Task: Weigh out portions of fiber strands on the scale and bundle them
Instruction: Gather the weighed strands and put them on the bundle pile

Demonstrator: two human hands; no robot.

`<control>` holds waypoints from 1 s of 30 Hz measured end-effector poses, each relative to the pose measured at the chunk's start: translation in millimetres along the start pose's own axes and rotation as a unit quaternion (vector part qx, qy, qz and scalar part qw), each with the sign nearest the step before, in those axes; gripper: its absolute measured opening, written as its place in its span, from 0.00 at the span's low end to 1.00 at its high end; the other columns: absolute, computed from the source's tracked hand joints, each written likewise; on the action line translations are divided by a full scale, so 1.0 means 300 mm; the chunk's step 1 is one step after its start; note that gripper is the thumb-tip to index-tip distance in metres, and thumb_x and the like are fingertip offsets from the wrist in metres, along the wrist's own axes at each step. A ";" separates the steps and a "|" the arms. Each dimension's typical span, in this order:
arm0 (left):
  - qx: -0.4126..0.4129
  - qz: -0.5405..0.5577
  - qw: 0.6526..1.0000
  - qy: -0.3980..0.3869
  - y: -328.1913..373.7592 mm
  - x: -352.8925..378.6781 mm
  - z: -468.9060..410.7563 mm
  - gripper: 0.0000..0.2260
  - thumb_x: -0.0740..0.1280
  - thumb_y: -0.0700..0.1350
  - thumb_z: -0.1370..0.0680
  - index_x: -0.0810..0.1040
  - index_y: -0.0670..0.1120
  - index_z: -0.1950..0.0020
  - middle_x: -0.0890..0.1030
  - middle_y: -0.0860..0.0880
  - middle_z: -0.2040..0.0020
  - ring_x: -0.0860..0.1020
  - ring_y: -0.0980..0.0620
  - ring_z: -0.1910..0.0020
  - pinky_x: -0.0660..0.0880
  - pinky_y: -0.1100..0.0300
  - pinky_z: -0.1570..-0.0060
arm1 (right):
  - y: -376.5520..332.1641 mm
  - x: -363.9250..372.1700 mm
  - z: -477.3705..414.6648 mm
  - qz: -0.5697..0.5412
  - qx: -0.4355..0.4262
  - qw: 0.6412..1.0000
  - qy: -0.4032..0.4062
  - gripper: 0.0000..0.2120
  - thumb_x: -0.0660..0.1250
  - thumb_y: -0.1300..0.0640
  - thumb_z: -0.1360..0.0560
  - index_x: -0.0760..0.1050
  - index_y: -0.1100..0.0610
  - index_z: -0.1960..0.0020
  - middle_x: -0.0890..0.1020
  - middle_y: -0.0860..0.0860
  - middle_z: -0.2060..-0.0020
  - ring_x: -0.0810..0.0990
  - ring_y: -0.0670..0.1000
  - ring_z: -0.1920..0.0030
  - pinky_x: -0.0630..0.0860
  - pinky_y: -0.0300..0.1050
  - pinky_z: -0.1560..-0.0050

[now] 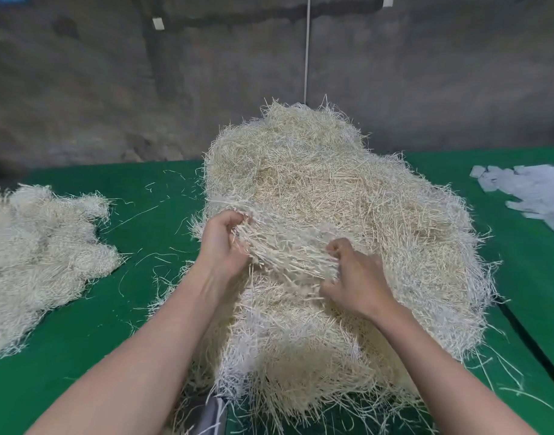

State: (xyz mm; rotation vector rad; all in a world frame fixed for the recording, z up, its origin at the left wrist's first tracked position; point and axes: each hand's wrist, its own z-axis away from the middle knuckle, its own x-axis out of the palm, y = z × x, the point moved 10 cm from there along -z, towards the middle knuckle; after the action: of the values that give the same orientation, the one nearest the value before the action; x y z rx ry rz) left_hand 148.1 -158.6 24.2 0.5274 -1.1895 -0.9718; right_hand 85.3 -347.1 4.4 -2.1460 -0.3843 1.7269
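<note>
Novice: Where's the fibre, and who has hold of it?

Packer: Main heap (332,189) fills the middle of the green table (150,215), with its peak toward 12 o'clock. Both hands are on a tuft (288,255) at its near left shoulder. Left hand (224,246) has its fingers curled into the tuft's end at the heap's 9 o'clock edge. The right hand (355,277) clenches the other end, knuckles up, further in over the heap.

Novice: Which way does the tuft run?

Packer: Hand to hand, roughly 9 to 3, dipping a little toward the right hand. It looks meshed with the heap beneath, so I'd judge the step as teasing one portion free.

Novice: Where is there room to take it?

Packer: Open cloth lies at 9 o'clock of the left hand, between this heap and the smaller heap (40,259) at the left border, with only stray strands on it. At 3 o'clock there's nothing but heap. Pale strips (533,196) sit at 2 o'clock, well apart.

Novice: And the scale?

Packer: I can't see one for certain. A grey thing (208,416) pokes out under the heap at 6 o'clock, and I can't tell what it is. Lifting the tuft, then swinging it toward 9, looks the clearest path, though tangled strands may drag extra along.
</note>
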 end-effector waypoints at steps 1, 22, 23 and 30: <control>-0.005 -0.020 1.000 0.003 -0.011 -0.006 -0.003 0.12 0.64 0.37 0.32 0.75 0.46 0.50 0.66 0.46 0.30 0.58 0.44 0.27 0.52 0.38 0.29 | -0.039 -0.044 0.004 -0.015 -0.025 0.999 0.044 0.23 0.67 0.44 0.32 0.63 0.47 0.40 0.70 0.40 0.56 0.69 0.43 0.53 0.58 0.43 0.40; 0.044 -0.147 0.986 -0.071 0.110 0.076 0.017 0.03 0.64 0.35 0.28 0.74 0.40 0.56 0.76 0.46 0.54 0.77 0.51 0.55 0.75 0.52 0.48 | -0.317 -0.143 -0.064 -0.196 -0.122 0.967 0.109 0.06 0.62 0.50 0.31 0.67 0.48 0.56 0.71 0.39 0.61 0.71 0.42 0.59 0.68 0.40 0.49; 0.040 -0.129 0.986 -0.101 0.109 0.098 0.026 0.03 0.64 0.35 0.31 0.72 0.42 0.60 0.74 0.47 0.59 0.75 0.52 0.62 0.74 0.55 0.52 | -0.357 -0.098 -0.083 -0.226 -0.127 0.964 0.068 0.04 0.62 0.55 0.30 0.67 0.49 0.57 0.71 0.41 0.62 0.71 0.43 0.61 0.71 0.39 0.53; 0.064 -0.139 0.984 -0.089 0.213 0.054 0.035 0.04 0.64 0.32 0.30 0.74 0.40 0.60 0.77 0.44 0.47 0.75 0.54 0.63 0.77 0.55 0.59 | -0.152 0.200 -0.033 0.026 -0.057 0.985 -0.163 0.16 0.60 0.62 0.25 0.67 0.42 0.63 0.70 0.40 0.65 0.72 0.45 0.58 0.67 0.55 0.33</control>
State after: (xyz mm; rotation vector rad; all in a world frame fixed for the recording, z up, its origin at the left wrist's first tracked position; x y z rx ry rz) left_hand 161.3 -138.2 86.5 0.7348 -1.3686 -1.2050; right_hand 108.5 -281.8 -26.3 -1.9607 -0.5281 2.1395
